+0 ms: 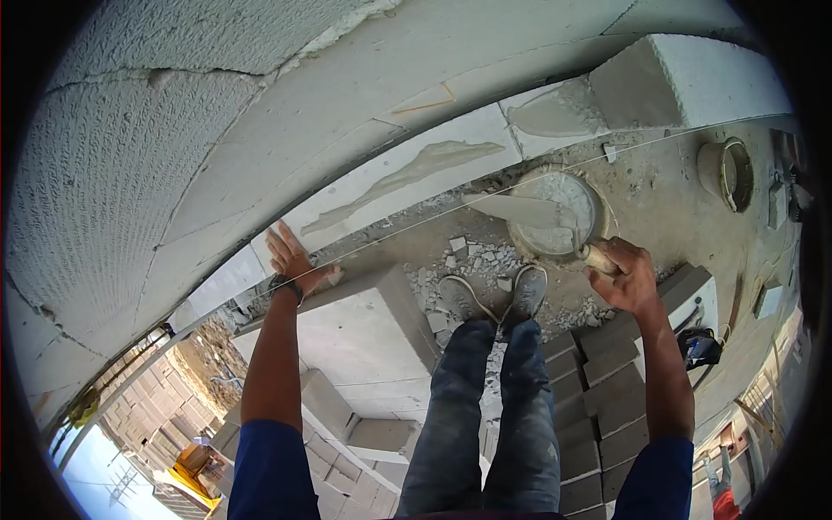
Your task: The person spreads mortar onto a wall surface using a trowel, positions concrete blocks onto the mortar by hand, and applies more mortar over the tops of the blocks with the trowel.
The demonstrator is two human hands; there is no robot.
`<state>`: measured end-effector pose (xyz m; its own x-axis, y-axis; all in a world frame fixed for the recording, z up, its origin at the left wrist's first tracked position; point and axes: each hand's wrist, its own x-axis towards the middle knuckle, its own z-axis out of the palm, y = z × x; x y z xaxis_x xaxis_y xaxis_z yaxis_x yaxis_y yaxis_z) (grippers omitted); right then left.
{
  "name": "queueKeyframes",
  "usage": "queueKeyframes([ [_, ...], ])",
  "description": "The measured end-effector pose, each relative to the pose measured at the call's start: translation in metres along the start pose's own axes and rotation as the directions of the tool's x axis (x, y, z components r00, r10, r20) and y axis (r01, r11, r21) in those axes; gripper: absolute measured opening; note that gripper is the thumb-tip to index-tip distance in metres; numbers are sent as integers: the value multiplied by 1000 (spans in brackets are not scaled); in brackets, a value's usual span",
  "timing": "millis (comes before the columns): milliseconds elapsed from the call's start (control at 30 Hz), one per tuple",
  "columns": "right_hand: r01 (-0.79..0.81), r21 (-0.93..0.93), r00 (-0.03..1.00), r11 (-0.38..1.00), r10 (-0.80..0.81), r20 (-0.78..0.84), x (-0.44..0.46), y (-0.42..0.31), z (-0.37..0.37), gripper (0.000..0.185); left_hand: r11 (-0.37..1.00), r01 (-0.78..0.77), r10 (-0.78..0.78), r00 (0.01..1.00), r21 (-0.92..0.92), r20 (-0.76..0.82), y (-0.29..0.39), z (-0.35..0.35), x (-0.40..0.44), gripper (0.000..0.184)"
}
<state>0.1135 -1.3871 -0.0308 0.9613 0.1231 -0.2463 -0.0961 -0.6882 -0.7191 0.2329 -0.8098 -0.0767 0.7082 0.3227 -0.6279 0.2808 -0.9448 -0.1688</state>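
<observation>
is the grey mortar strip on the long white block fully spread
Only partly spread: the ragged grey mortar strip leaves the long white block bare along both edges.

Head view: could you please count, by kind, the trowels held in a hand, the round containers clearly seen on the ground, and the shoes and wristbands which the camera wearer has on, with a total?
Trowels: 1, held in the right hand
Round containers: 2
Shoes: 2
Wristbands: 1
Total: 6
</observation>
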Motion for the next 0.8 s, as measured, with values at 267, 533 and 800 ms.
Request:
queueKeyframes([
  [267, 430, -517, 893, 740, -435, 119, 139, -100, 68, 43, 1000, -24, 24, 999, 9, 28, -4, -2, 0, 168],
  [533, 425, -446, 905, 788, -383, 184, 143, -173, 144, 41, 998, -69, 68, 997, 16, 39, -5, -8, 0, 165],
  [800, -39, -89, 999, 995, 37, -22, 66, -199, 149, 40, 998, -66, 65, 995, 14, 72, -7, -15, -3, 166],
])
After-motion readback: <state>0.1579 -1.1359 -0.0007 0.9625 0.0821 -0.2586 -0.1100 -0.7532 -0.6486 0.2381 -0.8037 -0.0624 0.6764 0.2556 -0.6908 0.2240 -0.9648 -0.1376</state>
